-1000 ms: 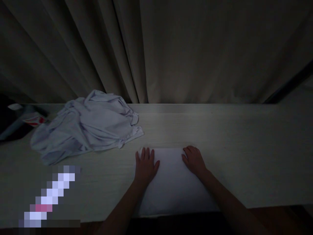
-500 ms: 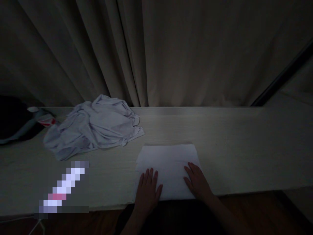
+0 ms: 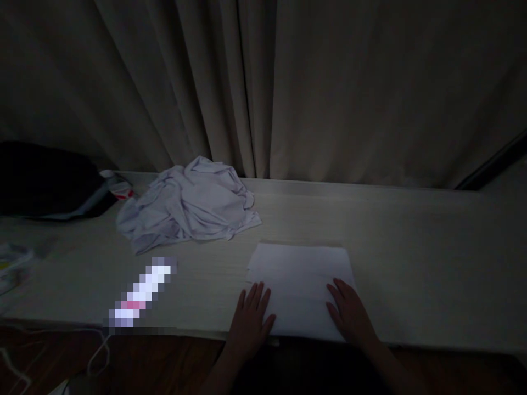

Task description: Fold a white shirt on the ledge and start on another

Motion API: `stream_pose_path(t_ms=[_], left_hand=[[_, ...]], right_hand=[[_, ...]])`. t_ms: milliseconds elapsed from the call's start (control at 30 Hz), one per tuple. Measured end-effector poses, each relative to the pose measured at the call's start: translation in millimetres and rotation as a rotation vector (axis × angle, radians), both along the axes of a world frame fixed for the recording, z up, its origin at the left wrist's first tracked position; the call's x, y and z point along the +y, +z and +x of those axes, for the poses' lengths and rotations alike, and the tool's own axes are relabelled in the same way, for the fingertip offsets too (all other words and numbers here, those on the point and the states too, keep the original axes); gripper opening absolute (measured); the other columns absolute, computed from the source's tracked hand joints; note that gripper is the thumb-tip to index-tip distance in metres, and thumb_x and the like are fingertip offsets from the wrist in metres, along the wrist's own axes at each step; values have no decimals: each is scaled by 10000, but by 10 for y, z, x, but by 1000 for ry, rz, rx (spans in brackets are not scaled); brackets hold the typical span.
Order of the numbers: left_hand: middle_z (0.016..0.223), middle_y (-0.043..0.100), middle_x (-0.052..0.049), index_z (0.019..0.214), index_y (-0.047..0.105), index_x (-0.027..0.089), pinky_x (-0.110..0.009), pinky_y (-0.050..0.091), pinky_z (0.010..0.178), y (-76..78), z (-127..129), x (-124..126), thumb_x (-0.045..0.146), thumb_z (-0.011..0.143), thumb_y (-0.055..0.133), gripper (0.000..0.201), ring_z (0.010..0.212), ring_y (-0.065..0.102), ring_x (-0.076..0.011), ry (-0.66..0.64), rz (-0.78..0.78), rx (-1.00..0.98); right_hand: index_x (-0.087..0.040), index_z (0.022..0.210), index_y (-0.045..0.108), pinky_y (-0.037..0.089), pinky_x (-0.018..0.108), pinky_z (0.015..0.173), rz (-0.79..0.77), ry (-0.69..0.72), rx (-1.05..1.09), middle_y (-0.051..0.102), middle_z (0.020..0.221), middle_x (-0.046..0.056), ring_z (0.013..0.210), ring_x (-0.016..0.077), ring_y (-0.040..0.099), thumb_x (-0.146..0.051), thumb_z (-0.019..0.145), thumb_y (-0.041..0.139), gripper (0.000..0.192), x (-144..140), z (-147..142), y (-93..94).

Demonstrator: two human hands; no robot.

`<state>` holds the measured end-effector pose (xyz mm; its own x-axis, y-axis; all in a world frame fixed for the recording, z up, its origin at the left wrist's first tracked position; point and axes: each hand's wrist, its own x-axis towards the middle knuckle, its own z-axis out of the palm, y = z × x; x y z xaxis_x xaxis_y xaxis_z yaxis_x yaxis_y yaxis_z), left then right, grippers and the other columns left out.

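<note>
Plastic-looking stuff (image 3: 14, 266) sits at the far left, too dim for us to say what. Just behind it we've got a black bundle (image 3: 45, 181) with a small white-and-red packet (image 3: 119, 187) beside its right end, then a crumpled pale garment (image 3: 197, 200) heaped toward the back of the table (image 3: 432, 263). That spot probably keeps it out of the hands' way. In front of the heap there's a pixelated item (image 3: 142, 291), so no guesses from us, with a white cord (image 3: 99, 351) hanging below.

Next, the left hand (image 3: 251, 322) rests on the near left part of a folded white cloth (image 3: 300, 285), fingers stretched and a bit spread, gripping nothing. The cloth lies flat at the table's front edge, right before the body, which we'd guess makes pressing it easy. Over on its right border, the right hand (image 3: 351, 310) lies with loosely bent fingers, no pinch we can spot. Hands on opposite sides like that likely stop it skidding or wrinkling.
</note>
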<state>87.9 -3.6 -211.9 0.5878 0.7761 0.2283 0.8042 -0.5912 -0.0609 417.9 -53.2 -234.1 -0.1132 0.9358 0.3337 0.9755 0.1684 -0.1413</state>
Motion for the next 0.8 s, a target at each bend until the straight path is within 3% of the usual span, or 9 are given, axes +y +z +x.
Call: stream_pose_path(t_ms=[200,333,433,500,600,800], left_hand=[[1433,450,-107,1391,329,214,-534,416,1025,68,-197,-10,470,887,372,567,1315,418,-309,37,8,-12],[1321,575,-117,1284,484,193,-460,481,989,86,-440,-199,415,866,444,475,1238,513,-276,193,-3,-170],[1172,668,-100,1203,543,213,-398,532,929,104,-512,-371,444,869,427,423,1088,617,-223,393,-188,-369],[1131,682,-84,1176,546,236,-379,550,894,145,-465,-440,476,875,385,417,1032,643,-205,514,-359,-495],[1159,664,-71,1167,536,261,-364,550,867,247,-307,-452,493,872,356,416,1015,651,-200,596,-548,-605],[1168,645,-103,1159,552,176,-318,472,939,327,-101,-391,433,853,407,425,1093,604,-202,659,-721,-711]], right_hand=[[-179,1275,504,406,462,1030,16,10,-75,479,1360,155,1253,291,448,-384,873,481,452,-9,0,-61],[-176,1227,541,425,481,1000,35,20,-92,514,1317,173,1214,309,484,-367,858,498,418,9,3,-39],[-180,1205,550,423,490,995,41,70,-69,547,1276,166,1203,305,490,-328,847,499,391,171,-101,84],[-169,1208,545,416,476,1004,37,129,-30,559,1263,156,1200,285,491,-246,839,471,384,397,-293,208],[-162,1210,551,394,444,1025,-20,271,9,553,1287,138,1207,255,483,-129,811,433,418,868,-774,413],[-210,1243,532,293,426,1076,-220,634,-72,484,1382,84,1281,238,404,-93,821,446,446,1673,-1780,664]])
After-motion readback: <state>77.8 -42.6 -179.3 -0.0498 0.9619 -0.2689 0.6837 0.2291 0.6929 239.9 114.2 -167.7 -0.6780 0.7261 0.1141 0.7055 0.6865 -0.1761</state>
